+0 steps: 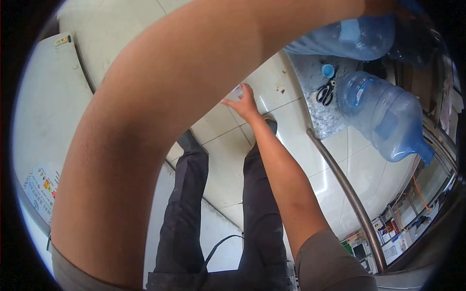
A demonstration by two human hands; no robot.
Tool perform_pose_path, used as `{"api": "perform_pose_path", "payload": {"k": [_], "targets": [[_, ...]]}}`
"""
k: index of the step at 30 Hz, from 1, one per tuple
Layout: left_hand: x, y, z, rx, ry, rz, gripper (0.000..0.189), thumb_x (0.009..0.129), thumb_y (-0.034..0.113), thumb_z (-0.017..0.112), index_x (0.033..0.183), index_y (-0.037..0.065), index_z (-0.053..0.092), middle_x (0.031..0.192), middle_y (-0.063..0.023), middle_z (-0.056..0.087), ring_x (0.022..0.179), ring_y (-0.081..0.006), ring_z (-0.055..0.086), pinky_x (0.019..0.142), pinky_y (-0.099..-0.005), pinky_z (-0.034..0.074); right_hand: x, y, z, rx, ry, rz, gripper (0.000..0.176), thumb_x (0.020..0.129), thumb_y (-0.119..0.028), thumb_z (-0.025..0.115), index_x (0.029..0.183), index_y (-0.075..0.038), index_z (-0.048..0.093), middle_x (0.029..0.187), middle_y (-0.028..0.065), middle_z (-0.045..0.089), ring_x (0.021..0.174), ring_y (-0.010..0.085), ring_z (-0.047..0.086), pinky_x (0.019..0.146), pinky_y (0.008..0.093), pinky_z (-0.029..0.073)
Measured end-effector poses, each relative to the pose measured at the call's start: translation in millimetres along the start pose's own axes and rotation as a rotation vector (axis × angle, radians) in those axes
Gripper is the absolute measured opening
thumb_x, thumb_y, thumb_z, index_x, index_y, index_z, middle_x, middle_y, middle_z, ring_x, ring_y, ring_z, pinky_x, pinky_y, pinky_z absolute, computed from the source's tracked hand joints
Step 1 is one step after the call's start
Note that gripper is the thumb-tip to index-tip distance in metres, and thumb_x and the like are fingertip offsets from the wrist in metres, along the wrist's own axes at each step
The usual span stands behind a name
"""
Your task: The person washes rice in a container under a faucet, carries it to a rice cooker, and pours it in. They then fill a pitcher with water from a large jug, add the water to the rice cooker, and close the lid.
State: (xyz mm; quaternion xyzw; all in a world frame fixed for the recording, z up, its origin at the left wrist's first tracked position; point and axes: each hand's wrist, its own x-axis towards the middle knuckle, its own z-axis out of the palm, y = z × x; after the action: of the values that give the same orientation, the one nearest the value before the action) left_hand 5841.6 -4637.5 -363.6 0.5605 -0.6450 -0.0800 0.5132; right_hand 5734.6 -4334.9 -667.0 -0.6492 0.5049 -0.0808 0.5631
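My left arm crosses the view to the upper right, where my left hand (380,7) is dark and cut off by the edge, close to a large blue water bottle (361,36); its fingers cannot be made out. My right hand (246,104) is over the floor, thumb and fingers round a small clear plastic object (237,93), partly hidden behind my left forearm. A second large blue bottle (383,114) lies tilted at the right. Black scissors (325,93) and a light blue cap (328,71) rest on a grey metal surface (330,119).
A pale cabinet or appliance (46,111) with a small lit panel stands at the left. A curved metal rail (347,189) runs along the right. My legs in dark trousers are over the tiled floor (225,169). Shelves with small items show at lower right.
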Motion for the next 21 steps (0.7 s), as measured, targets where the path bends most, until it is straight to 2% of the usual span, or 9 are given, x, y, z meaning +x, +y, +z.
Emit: {"api": "perform_pose_path", "payload": {"k": [2, 4, 6, 9, 11, 13, 17, 19, 21], "targets": [[6.8, -1.5, -8.2, -0.143, -0.043, -0.071, 0.083, 0.089, 0.045, 0.071, 0.141, -0.010, 0.037, 0.127, -0.0300, 0.059, 0.119, -0.0377, 0.059, 0.100, -0.0448, 0.046, 13.7, 9.8, 6.8, 0.114, -0.021, 0.147, 0.080, 0.060, -0.041, 0.095, 0.117, 0.003, 0.060, 0.125, 0.0169, 0.061, 0.118, 0.0285, 0.058, 0.095, 0.0396, 0.049], [-26.0, 20.4, -61.0, 0.020, -0.038, -0.072, 0.085, 0.092, 0.049, 0.067, 0.144, -0.010, 0.034, 0.140, -0.0320, 0.048, 0.134, -0.0387, 0.047, 0.110, -0.0473, 0.039, 14.2, -13.3, -6.6, 0.121, -0.075, 0.184, 0.076, 0.061, -0.041, 0.095, 0.113, 0.004, 0.062, 0.119, 0.0159, 0.065, 0.111, 0.0279, 0.062, 0.092, 0.0393, 0.050], [-59.3, 18.1, -73.0, -0.193, 0.330, -0.256, 0.090, 0.094, 0.053, 0.062, 0.148, -0.010, 0.028, 0.148, -0.0284, 0.043, 0.136, -0.0473, 0.041, 0.118, -0.0399, 0.029, 25.9, 6.3, 0.1, 0.194, -0.088, 0.153, 0.062, 0.064, -0.036, 0.093, 0.106, 0.002, 0.069, 0.100, 0.0138, 0.074, 0.095, 0.0262, 0.069, 0.086, 0.0389, 0.053], [-200.8, 34.3, -151.6, 0.427, 0.382, -0.024, 0.038, 0.093, 0.013, 0.060, 0.127, -0.002, 0.058, 0.128, -0.0198, 0.058, 0.116, -0.0301, 0.060, 0.091, -0.0425, 0.050, 42.9, 42.8, 2.7, 0.267, -0.263, 0.089, 0.054, 0.068, -0.034, 0.090, 0.108, -0.002, 0.071, 0.102, 0.0138, 0.074, 0.096, 0.0256, 0.070, 0.086, 0.0379, 0.053], [-264.8, 92.9, -184.6, -0.050, 0.485, -0.894, 0.040, 0.107, 0.017, 0.032, 0.141, -0.002, 0.034, 0.139, -0.0231, 0.053, 0.133, -0.0306, 0.050, 0.110, -0.0404, 0.039, 37.1, -3.0, -14.0, -0.050, -0.236, 0.216, 0.040, 0.074, -0.029, 0.086, 0.102, -0.003, 0.074, 0.092, 0.0122, 0.075, 0.087, 0.0241, 0.071, 0.080, 0.0358, 0.054], [-349.9, 131.9, -192.4, -0.143, 0.578, -1.198, 0.039, 0.110, 0.027, 0.032, 0.137, 0.000, 0.039, 0.135, -0.0207, 0.055, 0.128, -0.0273, 0.053, 0.104, -0.0383, 0.043, 34.9, 7.2, -11.9, 0.073, -0.183, 0.156, 0.033, 0.078, -0.024, 0.083, 0.100, -0.002, 0.074, 0.088, 0.0104, 0.075, 0.083, 0.0189, 0.069, 0.076, 0.0336, 0.054], [-460.8, 182.6, -170.7, 0.009, 0.373, -1.648, 0.044, 0.108, 0.035, 0.043, 0.135, 0.000, 0.040, 0.127, -0.0173, 0.059, 0.121, -0.0256, 0.056, 0.098, -0.0390, 0.046, 34.1, 18.1, -9.4, 0.153, -0.230, 0.150, 0.025, 0.082, -0.016, 0.079, 0.101, 0.000, 0.074, 0.090, 0.0079, 0.075, 0.084, 0.0131, 0.066, 0.076, 0.0307, 0.052], [-434.3, 176.0, -169.3, -0.188, 0.090, -1.839, 0.050, 0.104, 0.033, 0.053, 0.136, -0.002, 0.038, 0.128, -0.0197, 0.058, 0.116, -0.0292, 0.059, 0.094, -0.0401, 0.049, 27.4, 8.0, -15.9, 0.149, -0.185, 0.156, 0.022, 0.085, -0.010, 0.077, 0.103, 0.002, 0.073, 0.094, 0.0058, 0.074, 0.085, 0.0115, 0.065, 0.076, 0.0291, 0.051], [-436.4, 171.8, -152.4, -0.219, 0.023, -1.696, 0.053, 0.102, 0.032, 0.056, 0.137, -0.004, 0.037, 0.127, -0.0219, 0.058, 0.113, -0.0318, 0.060, 0.093, -0.0412, 0.050, 23.9, 1.3, -25.3, 0.103, -0.191, 0.164, 0.022, 0.086, -0.009, 0.076, 0.104, 0.002, 0.072, 0.096, 0.0056, 0.074, 0.085, 0.0116, 0.065, 0.076, 0.0287, 0.051]]}}
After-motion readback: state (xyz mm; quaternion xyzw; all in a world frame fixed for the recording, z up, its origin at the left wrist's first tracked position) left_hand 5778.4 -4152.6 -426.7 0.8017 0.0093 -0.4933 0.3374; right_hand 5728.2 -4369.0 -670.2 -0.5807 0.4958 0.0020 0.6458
